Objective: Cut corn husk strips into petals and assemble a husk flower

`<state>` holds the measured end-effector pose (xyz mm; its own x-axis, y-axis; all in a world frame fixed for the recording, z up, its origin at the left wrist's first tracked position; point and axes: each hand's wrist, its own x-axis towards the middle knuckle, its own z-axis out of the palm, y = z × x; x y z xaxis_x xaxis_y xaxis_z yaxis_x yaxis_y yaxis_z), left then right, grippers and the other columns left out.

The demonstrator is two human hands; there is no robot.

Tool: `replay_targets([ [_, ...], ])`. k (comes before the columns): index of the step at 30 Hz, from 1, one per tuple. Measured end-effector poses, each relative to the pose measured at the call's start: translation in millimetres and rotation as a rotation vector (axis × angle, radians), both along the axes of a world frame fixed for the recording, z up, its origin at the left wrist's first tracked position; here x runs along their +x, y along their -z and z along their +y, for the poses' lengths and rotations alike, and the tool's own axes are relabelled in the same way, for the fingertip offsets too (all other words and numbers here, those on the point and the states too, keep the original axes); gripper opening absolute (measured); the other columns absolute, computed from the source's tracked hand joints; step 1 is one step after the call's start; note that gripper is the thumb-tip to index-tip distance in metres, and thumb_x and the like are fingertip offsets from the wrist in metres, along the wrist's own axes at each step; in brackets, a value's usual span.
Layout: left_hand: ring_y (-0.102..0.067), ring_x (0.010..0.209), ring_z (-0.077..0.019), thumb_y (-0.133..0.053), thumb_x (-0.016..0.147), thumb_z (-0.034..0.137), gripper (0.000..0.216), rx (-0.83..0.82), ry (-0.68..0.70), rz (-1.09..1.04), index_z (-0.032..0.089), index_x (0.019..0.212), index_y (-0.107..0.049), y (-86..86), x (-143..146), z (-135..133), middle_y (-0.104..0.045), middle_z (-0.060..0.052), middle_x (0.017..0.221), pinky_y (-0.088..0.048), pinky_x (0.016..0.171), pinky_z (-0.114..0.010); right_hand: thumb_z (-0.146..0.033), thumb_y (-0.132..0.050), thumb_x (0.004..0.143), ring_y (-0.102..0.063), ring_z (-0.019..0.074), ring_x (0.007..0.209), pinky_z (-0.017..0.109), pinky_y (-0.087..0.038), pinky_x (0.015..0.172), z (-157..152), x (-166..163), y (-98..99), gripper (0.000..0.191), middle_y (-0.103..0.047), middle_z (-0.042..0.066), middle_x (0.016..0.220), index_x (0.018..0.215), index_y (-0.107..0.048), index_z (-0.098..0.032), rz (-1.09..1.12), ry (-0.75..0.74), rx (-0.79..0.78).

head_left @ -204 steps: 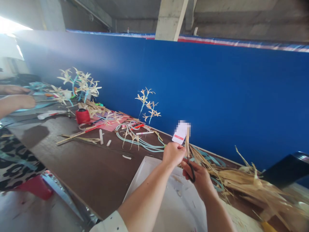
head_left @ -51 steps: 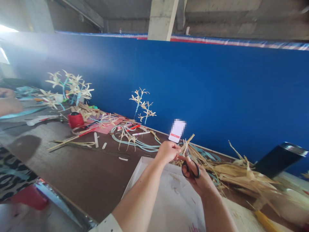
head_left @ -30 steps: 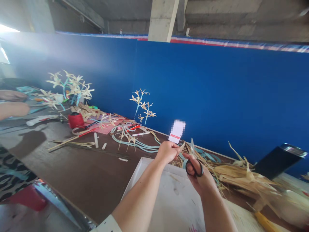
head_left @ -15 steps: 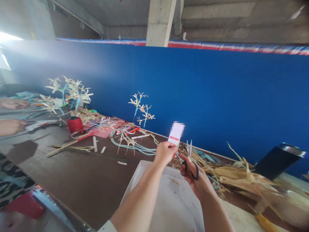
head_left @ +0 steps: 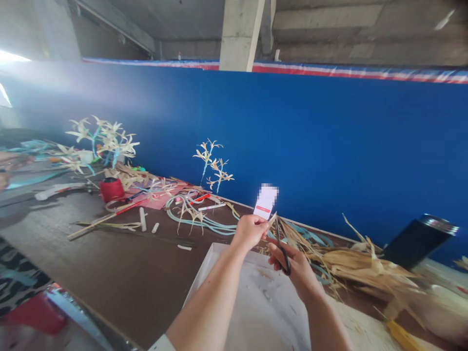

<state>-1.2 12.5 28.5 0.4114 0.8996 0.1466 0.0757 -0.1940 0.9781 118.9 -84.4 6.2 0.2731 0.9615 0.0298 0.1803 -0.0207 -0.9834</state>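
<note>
Scissors (head_left: 282,251) have closed; right hand (head_left: 294,270) grips them, left hand (head_left: 250,231) pinches husk strip (head_left: 272,220) over tray (head_left: 214,249) rim.

Mid-frame, the white card (head_left: 265,201) is pixelated on top. The left hand (head_left: 249,231) hides most of its husk strip (head_left: 272,220). The scissors (head_left: 283,254) show edge-on, blades perhaps closed.

Daylight glare blows out upper left — haze over blue wall (head_left: 329,146); edges stretched, bottom-left corner blurred.
</note>
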Motion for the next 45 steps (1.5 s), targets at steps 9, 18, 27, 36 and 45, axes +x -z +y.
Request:
replay_targets([
  [9, -0.058, 0.06, -0.0125, -0.048, 0.078, 0.033, 0.026, 0.217, 0.045, 0.201, 0.015, 0.077, -0.067, 4.7, -3.7, 0.5, -0.064, -0.003, 0.065, -0.041, 0.059, -0.021, -0.051, -0.065, 0.069, -0.045, 0.0115, 0.049, 0.025, -0.036, 0.048, -7.8, -0.2, -8.0, 0.053, -0.057, 0.002, 0.054, 0.104, -0.066, -0.011, -0.063, 0.083, 0.027],
  [18, -0.056, 0.062, -0.0125, -0.047, 0.079, 0.03, 0.024, 0.279, 0.055, 0.352, 0.017, 0.074, -0.067, -6.1, -8.0, -6.6, -0.065, -0.003, 0.068, -0.038, 0.059, -0.021, -0.051, -0.063, 0.071, -0.045, 0.0108, 0.048, 0.025, -0.035, 0.049, -4.2, 10.5, 1.3, 0.055, -0.057, 0.001, 0.055, 0.109, -0.064, -0.011, -0.092, 0.04, -0.012],
  [27, -0.055, 0.061, -0.0123, -0.048, 0.079, 0.03, 0.023, 0.296, 0.065, 0.357, 0.017, 0.074, -0.067, -4.4, -7.8, -6.4, -0.065, -0.003, 0.068, -0.037, 0.057, -0.02, -0.047, -0.065, 0.071, -0.044, 0.0104, 0.047, 0.024, -0.034, 0.047, -0.3, 16.7, 7.7, 0.05, -0.055, 0.0, 0.053, 0.107, -0.065, -0.012, -0.107, 0.022, -0.003],
  [36, -0.054, 0.059, -0.0119, -0.048, 0.078, 0.029, 0.022, 0.288, 0.059, 0.358, 0.017, 0.072, -0.066, -5.6, -8.6, -7.5, -0.064, -0.003, 0.065, -0.035, 0.055, -0.02, -0.046, -0.067, 0.068, -0.043, 0.0105, 0.046, 0.023, -0.033, 0.046, 0.1, 15.7, 5.8, 0.047, -0.053, -0.001, 0.05, 0.102, -0.067, -0.013, -0.112, 0.02, -0.004],
  [45, -0.054, 0.059, -0.0118, -0.048, 0.077, 0.026, 0.02, 0.288, 0.044, 0.358, 0.017, 0.071, -0.066, -7.5, -8.4, -8.2, -0.065, -0.003, 0.067, -0.035, 0.055, -0.02, -0.046, -0.067, 0.068, -0.04, 0.0094, 0.044, 0.023, -0.031, 0.044, -0.7, 12.8, 1.4, 0.042, -0.051, -0.002, 0.048, 0.096, -0.068, -0.015, -0.118, 0.028, 0.001],
])
